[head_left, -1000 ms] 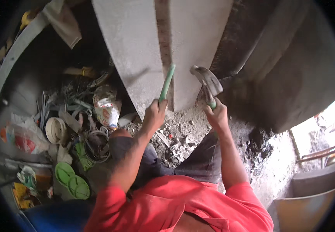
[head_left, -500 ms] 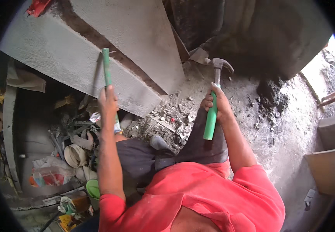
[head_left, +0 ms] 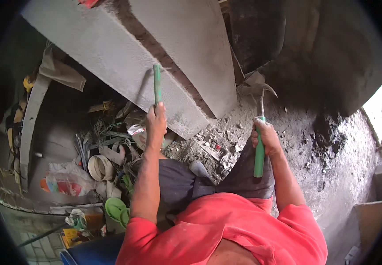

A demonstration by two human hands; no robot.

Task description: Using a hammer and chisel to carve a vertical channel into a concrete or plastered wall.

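My left hand (head_left: 156, 121) is closed around a green rod (head_left: 157, 84) that stands up from the fist in front of a grey slab (head_left: 111, 53). The rod's lower part is hidden by the hand and arm. My right hand (head_left: 267, 136) grips a claw hammer (head_left: 259, 154) by its green handle, with the metal head up and away from me. The hammer's head is over the rubble near the slab's lower corner, apart from the rod. A brown groove (head_left: 155, 48) runs lengthwise along the grey surface beside the rod.
Broken rubble (head_left: 213, 148) lies between my legs and the slab. At left are a white bucket (head_left: 100, 168), a plastic bag (head_left: 69, 179), a green container (head_left: 116, 211) and an upright board (head_left: 33, 119). Dark debris (head_left: 327, 137) and a cardboard box (head_left: 372, 221) are at right.
My view has swung left, so the slab and clutter appear farther right. The hammer has come down a little and nearer the rod. Both hands keep their grip.
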